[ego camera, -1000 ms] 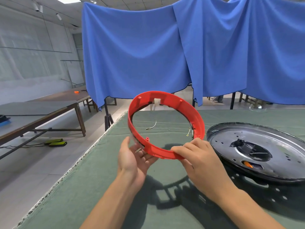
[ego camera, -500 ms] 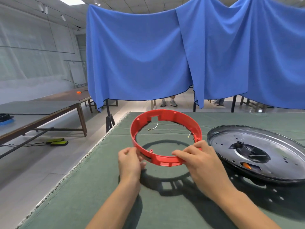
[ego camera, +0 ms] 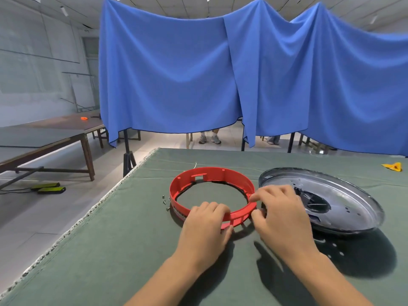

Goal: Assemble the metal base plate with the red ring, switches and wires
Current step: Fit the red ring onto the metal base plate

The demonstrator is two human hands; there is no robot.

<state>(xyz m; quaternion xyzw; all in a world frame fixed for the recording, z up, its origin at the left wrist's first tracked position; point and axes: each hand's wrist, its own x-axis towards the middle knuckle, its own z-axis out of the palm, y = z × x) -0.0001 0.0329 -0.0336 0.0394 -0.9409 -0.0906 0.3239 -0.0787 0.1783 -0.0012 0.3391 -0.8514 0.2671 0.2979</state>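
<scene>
Head view: red ring (ego camera: pixel 212 191) is now down flat on the green table cloth (ego camera: pixel 110 250), no longer held up tilted as a second ago. Left hand (ego camera: pixel 206 224) curls over its near rim; right hand (ego camera: pixel 280 215) pinches the right edge. Metal base plate (ego camera: pixel 344 195) sits just beside, separate. Loose screws (ego camera: pixel 165 200) lie left of the ring. Ring looks staged; joining to the plate not yet done.

Red ring (ego camera: pixel 212 176) lies flat on green tabletop (ego camera: pixel 123 239), notched wall on far side. Metal base plate (ego camera: pixel 344 195) just to its right, tilted, w/ dark hub at centre. Small screws (ego camera: pixel 165 200) left of ring.
</scene>
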